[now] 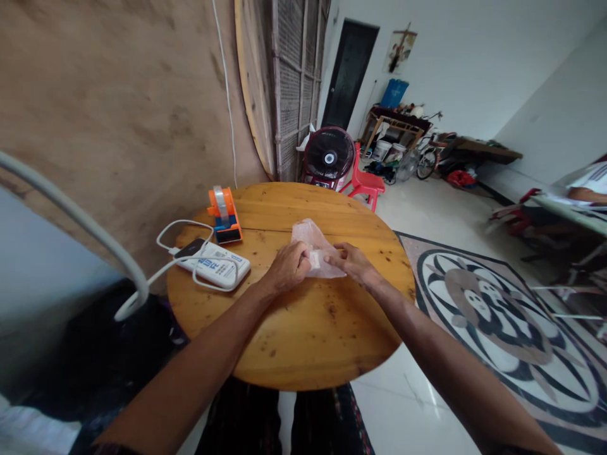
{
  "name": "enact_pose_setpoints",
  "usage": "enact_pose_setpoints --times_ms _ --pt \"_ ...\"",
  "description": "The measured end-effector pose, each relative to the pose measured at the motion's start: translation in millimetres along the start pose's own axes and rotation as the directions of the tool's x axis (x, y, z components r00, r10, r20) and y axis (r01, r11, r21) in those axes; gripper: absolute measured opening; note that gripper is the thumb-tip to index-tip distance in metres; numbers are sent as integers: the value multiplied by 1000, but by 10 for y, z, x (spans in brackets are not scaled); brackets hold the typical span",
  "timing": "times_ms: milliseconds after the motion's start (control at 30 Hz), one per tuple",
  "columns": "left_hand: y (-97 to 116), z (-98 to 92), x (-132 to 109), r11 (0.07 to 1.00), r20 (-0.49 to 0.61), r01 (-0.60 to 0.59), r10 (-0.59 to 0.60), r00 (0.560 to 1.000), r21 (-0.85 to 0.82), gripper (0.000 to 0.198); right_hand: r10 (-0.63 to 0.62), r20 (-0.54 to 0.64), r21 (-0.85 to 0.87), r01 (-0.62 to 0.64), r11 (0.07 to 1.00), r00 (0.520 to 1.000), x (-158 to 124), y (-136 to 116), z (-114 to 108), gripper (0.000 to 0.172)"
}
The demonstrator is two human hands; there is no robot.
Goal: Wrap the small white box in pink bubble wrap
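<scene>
A thin, see-through pink plastic bag (310, 238) lies on the round wooden table (303, 341). My left hand (286, 267) is closed on the bag's near edge, fingers curled over it. My right hand (351, 261) pinches the same edge from the right side. A small pale piece shows between the two hands, too small to name.
An orange and blue tape dispenser (224, 215) stands at the table's far left. A white power bank (218, 265) with a phone and a looped white cable (180, 225) lies beside it. Beyond are a floor fan (329, 156), a red chair (365, 182) and a patterned floor (497, 309).
</scene>
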State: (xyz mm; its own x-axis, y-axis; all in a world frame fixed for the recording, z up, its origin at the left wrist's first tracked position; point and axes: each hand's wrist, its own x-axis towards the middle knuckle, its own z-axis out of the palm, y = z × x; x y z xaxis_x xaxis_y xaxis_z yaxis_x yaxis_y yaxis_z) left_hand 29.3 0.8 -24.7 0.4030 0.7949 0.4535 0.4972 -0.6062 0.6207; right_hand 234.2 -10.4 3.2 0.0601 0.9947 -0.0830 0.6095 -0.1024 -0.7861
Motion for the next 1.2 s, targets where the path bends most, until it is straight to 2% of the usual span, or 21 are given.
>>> enact_pose_setpoints --times_ms 67,133,267,400,567,800,933,1033,1200 --pt "-1 -1 2 1000 1 1 -1 1000 4 6 -19 9 59 18 998 1000 27 1 50 41" --pt "1 -5 6 1000 5 -1 1 1000 8 5 -43 8 140 41 989 999 34 8 88 31" --pt "17 -16 12 1000 11 5 -5 1000 30 3 -74 -37 271 81 959 997 25 -11 158 34" --pt "26 -15 13 997 15 45 -46 999 58 2 -80 -61 318 96 943 995 44 -95 236 36" --pt "15 -7 5 994 16 76 -77 997 79 4 -106 -47 235 115 965 993 74 -230 295 31" --pt "43 -49 9 994 51 94 -97 994 59 5 -99 52 42 97 994 994 20 -443 268 16" --pt "39 -69 6 994 63 105 -103 993 -20 11 -21 187 125 -3 992 982 -107 -617 164 13" --pt "23 -85 1 989 83 118 -110 990 -93 11 -39 268 132 4 991 963 -186 -709 111 13" --pt "-4 -129 -2 944 147 185 -149 978 -274 11 -69 251 -39 81 996 966 -163 -659 196 22"
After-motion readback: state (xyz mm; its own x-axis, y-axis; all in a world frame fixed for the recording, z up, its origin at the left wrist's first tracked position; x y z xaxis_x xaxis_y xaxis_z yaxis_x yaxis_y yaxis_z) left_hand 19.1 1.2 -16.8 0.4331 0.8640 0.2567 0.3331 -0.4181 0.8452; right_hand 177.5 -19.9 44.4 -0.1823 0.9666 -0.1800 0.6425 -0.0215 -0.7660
